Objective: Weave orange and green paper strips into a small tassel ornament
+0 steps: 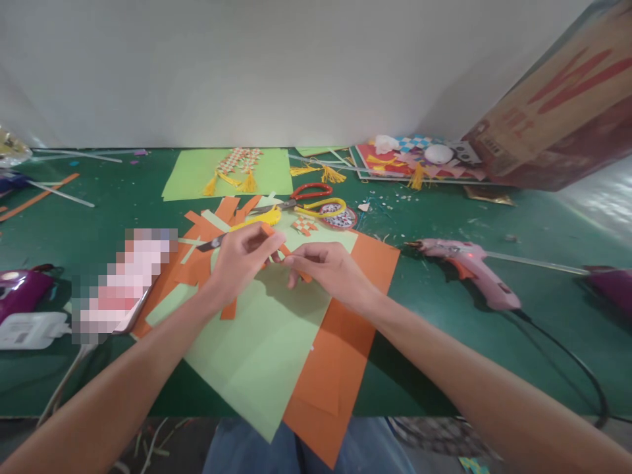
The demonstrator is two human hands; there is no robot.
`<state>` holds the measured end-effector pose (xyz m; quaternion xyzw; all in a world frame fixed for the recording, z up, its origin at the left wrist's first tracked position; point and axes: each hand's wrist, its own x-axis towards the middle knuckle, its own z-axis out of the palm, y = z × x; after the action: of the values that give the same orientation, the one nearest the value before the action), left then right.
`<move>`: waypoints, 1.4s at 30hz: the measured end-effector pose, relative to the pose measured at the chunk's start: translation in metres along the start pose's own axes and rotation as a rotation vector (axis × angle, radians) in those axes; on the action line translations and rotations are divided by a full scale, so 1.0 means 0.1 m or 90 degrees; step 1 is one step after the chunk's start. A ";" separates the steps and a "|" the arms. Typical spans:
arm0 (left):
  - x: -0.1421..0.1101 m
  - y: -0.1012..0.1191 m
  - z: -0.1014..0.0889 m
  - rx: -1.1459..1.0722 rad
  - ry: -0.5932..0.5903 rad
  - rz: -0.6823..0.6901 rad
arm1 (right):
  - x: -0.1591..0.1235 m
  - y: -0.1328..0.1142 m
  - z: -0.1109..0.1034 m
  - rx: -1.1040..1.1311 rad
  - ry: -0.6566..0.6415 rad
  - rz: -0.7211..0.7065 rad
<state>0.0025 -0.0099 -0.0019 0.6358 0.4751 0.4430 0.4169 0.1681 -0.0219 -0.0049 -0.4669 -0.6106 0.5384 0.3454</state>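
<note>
My left hand and my right hand meet above a light green paper sheet. Between them runs a narrow orange paper strip, pinched by the fingers of both hands. Under the green sheet lies a larger orange sheet. Left of my left hand are cut orange strips and a yellow utility knife, its blade end pointing left. Just beyond my fingers sits a small orange and white woven paper piece. Scissors with red and yellow handles rest behind it.
A pink glue gun with a cord lies at right. At left are a phone, blurred out, and a white charger. Woven pieces with yellow tassels lie on green paper at the back. A brown bag stands at back right.
</note>
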 end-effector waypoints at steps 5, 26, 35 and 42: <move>0.01 -0.02 0.00 0.044 0.000 0.007 | 0.01 0.00 -0.01 0.005 0.002 0.007; 0.01 -0.02 0.00 0.064 0.047 -0.008 | 0.01 0.01 0.01 0.005 -0.004 0.005; 0.00 -0.01 -0.01 0.077 0.059 0.003 | 0.01 0.04 -0.01 0.051 -0.027 -0.013; 0.00 0.00 0.01 0.090 -0.008 0.011 | 0.01 0.04 0.01 0.059 -0.030 -0.017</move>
<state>0.0032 -0.0094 -0.0025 0.6705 0.4969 0.4081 0.3700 0.1678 -0.0209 -0.0087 -0.4292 -0.5991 0.5724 0.3595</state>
